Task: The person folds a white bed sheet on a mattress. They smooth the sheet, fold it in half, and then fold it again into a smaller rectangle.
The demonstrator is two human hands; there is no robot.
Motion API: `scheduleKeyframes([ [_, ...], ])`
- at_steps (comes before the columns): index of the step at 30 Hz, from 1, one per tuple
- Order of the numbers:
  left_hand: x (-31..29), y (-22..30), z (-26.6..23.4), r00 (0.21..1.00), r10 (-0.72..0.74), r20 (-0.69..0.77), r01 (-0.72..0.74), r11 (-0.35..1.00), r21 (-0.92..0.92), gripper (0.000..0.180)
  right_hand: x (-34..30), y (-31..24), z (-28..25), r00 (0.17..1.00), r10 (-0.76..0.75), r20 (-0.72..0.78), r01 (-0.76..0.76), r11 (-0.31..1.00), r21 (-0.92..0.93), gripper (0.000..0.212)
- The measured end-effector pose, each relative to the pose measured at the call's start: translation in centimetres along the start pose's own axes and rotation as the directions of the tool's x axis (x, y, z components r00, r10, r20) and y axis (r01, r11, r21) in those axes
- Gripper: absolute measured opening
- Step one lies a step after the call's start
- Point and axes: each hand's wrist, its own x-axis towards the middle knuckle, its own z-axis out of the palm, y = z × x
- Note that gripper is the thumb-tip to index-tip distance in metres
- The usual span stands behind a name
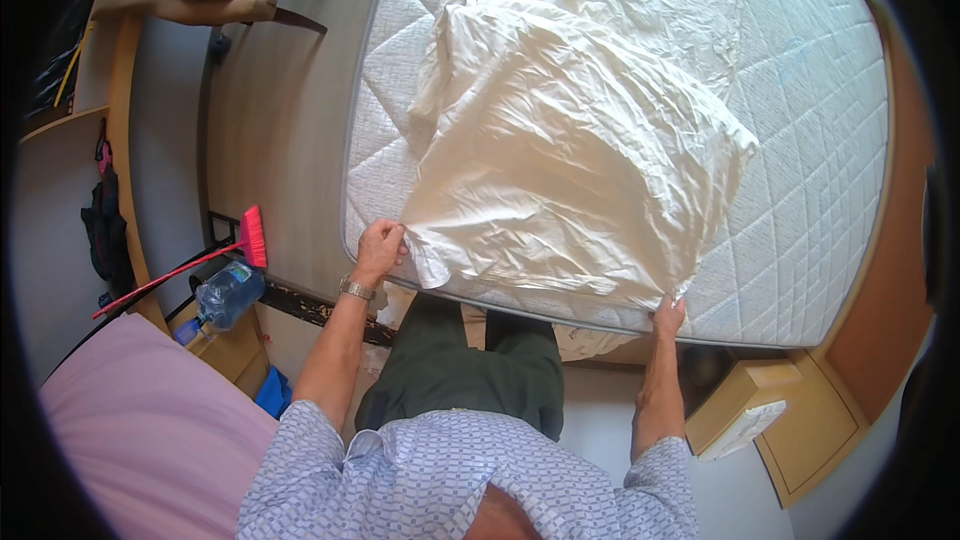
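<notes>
Left hand (pixel 379 248) and right hand (pixel 668 315) each pinch near corner of white sheet (pixel 560 160) at mattress (pixel 800 190) foot edge. Sheet lies rumpled on quilted mattress, long axis running away from person toward far end. Red broom (pixel 200 260), water bottle (pixel 225 297) on floor, left.

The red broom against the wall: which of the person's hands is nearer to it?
Left. The left hand grips the white sheet's corner just right of the red broom; the right hand holds the far corner.

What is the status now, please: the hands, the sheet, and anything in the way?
Left hand and right hand grip white sheet corners. Sheet crumpled on bare mattress. Nothing obstructing.
</notes>
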Motion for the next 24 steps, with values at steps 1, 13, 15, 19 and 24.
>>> scheduleKeyframes([
  [1,0.3,-0.1,-0.4,0.999,-0.022,-0.040,0.024,0.998,0.053,0.020,0.0,0.0,0.1,1.000,0.030,0.006,-0.030,0.999,0.029,0.022],
  [13,-2.2,1.1,0.4,0.975,0.018,0.221,-0.028,0.999,0.042,0.021,0.2,-0.2,0.0,0.999,0.043,0.030,-0.043,0.999,0.008,0.024],
  [15,-3.4,1.1,0.8,0.967,0.102,0.235,-0.103,0.995,-0.009,0.022,0.2,-0.1,-0.1,0.996,0.085,0.017,-0.085,0.996,0.006,0.025],
  [19,-5.1,0.9,1.8,0.835,0.030,0.549,-0.124,0.983,0.134,0.027,0.1,-0.3,-0.3,0.997,0.043,0.067,-0.047,0.998,0.047,0.029],
  [24,-3.1,3.1,1.2,0.845,0.080,0.529,-0.252,0.931,0.263,0.057,0.2,-0.6,-0.4,0.998,0.034,0.048,-0.033,0.999,-0.023,0.031],
])
